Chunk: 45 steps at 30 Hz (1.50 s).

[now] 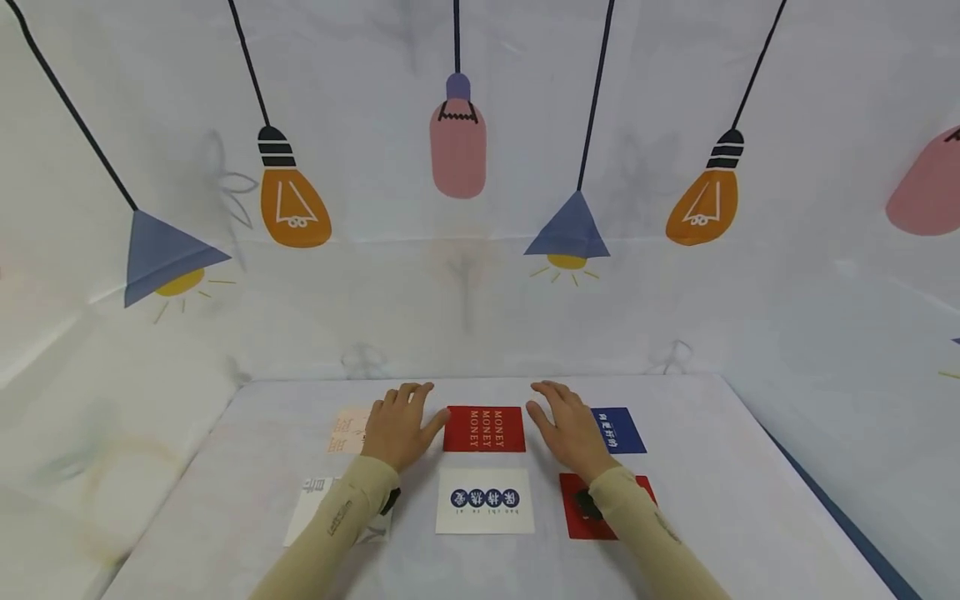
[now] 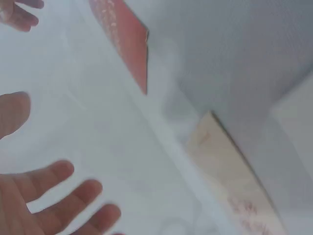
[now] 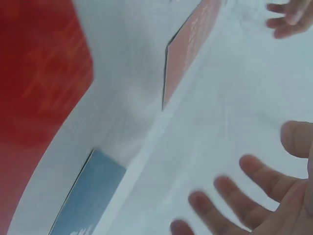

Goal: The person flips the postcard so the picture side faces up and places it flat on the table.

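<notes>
Both hands hover over cards laid in two rows, each with fingers spread and nothing held. The left hand is between a beige card and a red card printed MONEY, partly covering the beige one. To the right of that red card, the right hand overlaps a blue card with white characters. In the near row are a white card under the left forearm, a white card with blue circles in the middle, and a red card partly hidden by the right sleeve.
The cards lie on a white-covered table. Behind it rises a white cloth wall printed with hanging lamps and bulbs. More pale cloth borders the left side, and a dark blue strip runs along the right edge.
</notes>
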### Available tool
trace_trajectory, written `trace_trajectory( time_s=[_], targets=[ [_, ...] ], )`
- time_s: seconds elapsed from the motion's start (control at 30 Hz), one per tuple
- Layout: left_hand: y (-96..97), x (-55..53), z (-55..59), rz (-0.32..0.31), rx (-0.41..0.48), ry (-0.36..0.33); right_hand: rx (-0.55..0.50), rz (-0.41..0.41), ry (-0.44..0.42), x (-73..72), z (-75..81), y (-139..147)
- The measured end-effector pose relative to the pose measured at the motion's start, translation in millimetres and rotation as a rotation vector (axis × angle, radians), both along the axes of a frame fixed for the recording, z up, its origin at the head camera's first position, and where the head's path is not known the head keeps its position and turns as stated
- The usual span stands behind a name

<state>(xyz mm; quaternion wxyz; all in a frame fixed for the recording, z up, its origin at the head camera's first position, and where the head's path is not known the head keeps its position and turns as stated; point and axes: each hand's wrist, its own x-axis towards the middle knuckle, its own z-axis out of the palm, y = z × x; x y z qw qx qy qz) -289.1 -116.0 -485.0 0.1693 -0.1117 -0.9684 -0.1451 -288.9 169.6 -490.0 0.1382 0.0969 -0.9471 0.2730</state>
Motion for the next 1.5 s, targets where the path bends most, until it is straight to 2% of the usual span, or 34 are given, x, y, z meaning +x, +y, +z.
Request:
trace_trajectory(
  time_s=[0.1,0.17,0.33,0.47,0.67,0.87,1.07,1.5],
  targets=[
    [-4.2,5.0,2.1,0.045,-0.039,0.057,0.029,0.005,0.016,2.9,-2.7,8],
    [-7.2,8.8,2.8,0.074,-0.058,0.065,0.059,0.005,0.014,4.3,-4.4,14],
    [-17.5,19.1,2.5,0.133,-0.074,0.027,0.143,-0.019,0.017,7.6,-5.1,27],
    [-27.0,27.5,-0.8,0.15,-0.054,-0.005,0.223,-0.05,0.012,11.5,-6.0,38],
    [-38.0,39.1,-5.0,0.17,-0.039,-0.022,0.242,-0.065,-0.003,21.4,-6.7,52],
    [-43.2,43.1,-4.9,0.18,-0.037,-0.012,0.209,-0.064,0.031,23.6,-6.9,60],
    [-43.2,45.3,-4.3,0.177,-0.017,-0.031,0.214,-0.072,-0.003,25.4,-7.9,62],
    [-40.6,49.0,-6.4,0.193,-0.018,0.0,0.219,-0.081,-0.011,27.4,-3.1,63]
  ],
)
